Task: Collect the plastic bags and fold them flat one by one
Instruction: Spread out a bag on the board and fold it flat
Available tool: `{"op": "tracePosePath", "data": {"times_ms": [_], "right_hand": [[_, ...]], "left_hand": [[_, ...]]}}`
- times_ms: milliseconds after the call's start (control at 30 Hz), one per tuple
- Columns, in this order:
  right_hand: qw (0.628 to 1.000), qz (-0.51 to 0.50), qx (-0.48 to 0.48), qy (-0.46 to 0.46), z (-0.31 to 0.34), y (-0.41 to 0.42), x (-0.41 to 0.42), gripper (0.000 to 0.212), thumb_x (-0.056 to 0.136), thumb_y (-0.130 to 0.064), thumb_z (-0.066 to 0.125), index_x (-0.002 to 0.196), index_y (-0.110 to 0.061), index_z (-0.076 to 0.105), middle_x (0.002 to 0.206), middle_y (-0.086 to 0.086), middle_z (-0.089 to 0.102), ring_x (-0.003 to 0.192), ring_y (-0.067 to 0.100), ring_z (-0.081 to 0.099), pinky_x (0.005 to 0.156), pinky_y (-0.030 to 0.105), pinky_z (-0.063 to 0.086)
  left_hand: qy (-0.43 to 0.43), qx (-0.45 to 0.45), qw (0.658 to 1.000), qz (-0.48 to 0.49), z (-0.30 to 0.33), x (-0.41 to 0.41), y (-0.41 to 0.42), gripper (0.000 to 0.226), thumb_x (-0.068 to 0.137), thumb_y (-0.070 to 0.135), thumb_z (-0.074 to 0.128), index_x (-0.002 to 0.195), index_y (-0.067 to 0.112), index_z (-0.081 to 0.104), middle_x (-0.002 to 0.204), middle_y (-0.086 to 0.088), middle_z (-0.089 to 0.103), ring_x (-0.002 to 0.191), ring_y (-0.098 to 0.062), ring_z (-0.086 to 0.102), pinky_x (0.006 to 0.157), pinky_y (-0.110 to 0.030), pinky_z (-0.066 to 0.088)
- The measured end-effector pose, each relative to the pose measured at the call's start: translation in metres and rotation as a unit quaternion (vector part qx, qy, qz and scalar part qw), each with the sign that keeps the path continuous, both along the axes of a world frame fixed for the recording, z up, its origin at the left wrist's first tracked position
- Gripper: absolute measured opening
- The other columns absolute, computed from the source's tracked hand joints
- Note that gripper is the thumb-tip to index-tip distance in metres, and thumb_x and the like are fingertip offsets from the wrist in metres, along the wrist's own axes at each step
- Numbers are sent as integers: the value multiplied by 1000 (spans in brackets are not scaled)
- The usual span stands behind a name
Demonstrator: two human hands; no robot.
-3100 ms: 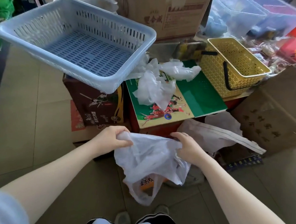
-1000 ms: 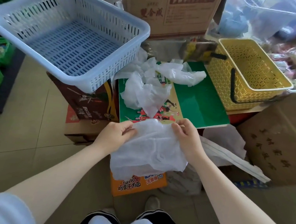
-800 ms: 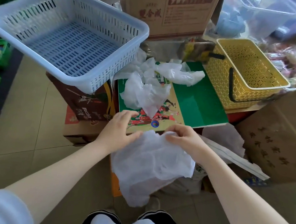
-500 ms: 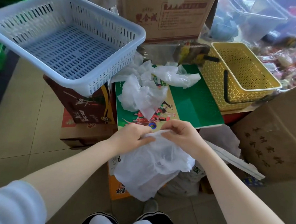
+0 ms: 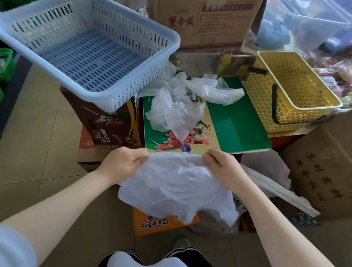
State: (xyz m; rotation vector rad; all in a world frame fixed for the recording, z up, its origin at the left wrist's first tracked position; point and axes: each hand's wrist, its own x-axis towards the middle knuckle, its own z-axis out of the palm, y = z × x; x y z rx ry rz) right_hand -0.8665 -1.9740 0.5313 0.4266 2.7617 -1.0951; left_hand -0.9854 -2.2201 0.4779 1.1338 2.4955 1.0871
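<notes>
Both hands, left hand point(image 5: 124, 165) and right hand point(image 5: 224, 171), have fingers pinching the thin white plastic bag point(image 5: 177, 190) along its 12 o'clock edge; I'd tug it taut first, then crease.

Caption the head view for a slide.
Both hands, left and right, stretch a white plastic bag taut before crumpled bags.

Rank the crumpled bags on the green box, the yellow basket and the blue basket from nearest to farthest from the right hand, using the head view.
From the right hand:
1. Crumpled bags, on the green box just ahead and slightly left.
2. Yellow basket, ahead on the right.
3. Blue basket, far ahead on the left, on a brown carton.
</notes>
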Motion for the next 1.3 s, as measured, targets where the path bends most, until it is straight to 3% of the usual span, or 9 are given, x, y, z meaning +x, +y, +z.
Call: {"op": "tracePosePath", "data": {"times_ms": [67, 167, 233, 367, 467, 600, 767, 1100, 1300], "right_hand": [[999, -14, -49, 5, 3, -4, -4, 32, 97, -20, 46, 79, 6, 49, 64, 4, 41, 54, 10, 32, 53, 26, 26], [990, -22, -139, 11, 9, -10, -9, 33, 97, -21, 47, 76, 5, 48, 63, 3, 36, 50, 8, 29, 47, 21, 22], [981, -9, -194, 12, 13, -13, -12, 31, 97, -21, 47, 70, -6, 50, 61, 1, 38, 51, 9, 32, 48, 21, 24], [989, -24, -125, 70, 14, -6, -14, 25, 91, -15, 58, 68, -24, 57, 61, -14, 48, 50, 0, 41, 54, 17, 34], [979, -12, -112, 170, 14, 3, -2, 13, 87, -18, 61, 96, -22, 69, 98, -16, 63, 95, -3, 57, 83, 19, 44], [972, 132, -98, 171, 13, -4, 6, 47, 78, -7, 49, 118, -30, 58, 128, -11, 56, 127, 7, 44, 106, 26, 35], [964, 158, -84, 195, 12, -12, -6, 55, 71, 7, 46, 117, -20, 59, 130, -15, 47, 123, -10, 38, 80, 3, 39], [959, 100, 30, 264, 3, -15, -24, 8, 83, -13, 65, 87, -8, 70, 95, 3, 67, 91, 21, 62, 83, 38, 50], [972, -72, -222, 34, 5, -34, -23, 44, 87, -31, 62, 126, -17, 49, 109, -4, 60, 94, 10, 60, 83, 28, 52]], "left_hand": [[22, -40, 999, 7, 4, 0, -2, 51, 80, 79, 14, 82, 54, 59, 65, 20, 62, 63, -2, 57, 56, -26, 41], [9, -72, 997, -41, 20, 12, 19, 71, 76, 74, 41, 134, 33, 42, 120, 16, 55, 112, -3, 48, 93, -27, 37], [-58, -38, 994, -79, 30, 22, 38, 69, 79, 58, 56, 139, 32, 34, 130, 15, 49, 118, -2, 44, 95, -24, 37], [-50, 59, 995, -61, 34, 29, 55, 20, 90, 24, 57, 106, 14, 65, 91, 11, 65, 78, 7, 56, 70, -16, 44], [-38, 80, 996, -7, 36, 27, 51, 21, 92, 22, 53, 87, 8, 67, 64, 3, 60, 56, -1, 49, 55, -16, 35], [-93, 82, 992, 4, 46, 23, 47, 35, 94, 28, 47, 78, 1, 60, 57, -3, 49, 53, -6, 41, 52, -19, 30], [-146, 120, 982, 7, 53, 27, 48, 32, 92, 34, 39, 69, 18, 53, 51, 11, 42, 49, -2, 38, 51, -12, 30], [-130, 114, 985, 29, 49, 24, 34, 42, 91, 36, 36, 63, 5, 43, 49, 12, 33, 48, -3, 33, 51, -12, 28], [-133, 123, 983, 42, 47, 26, 27, 47, 90, 39, 34, 66, 0, 45, 54, 3, 35, 50, -5, 34, 52, -15, 28]]}}
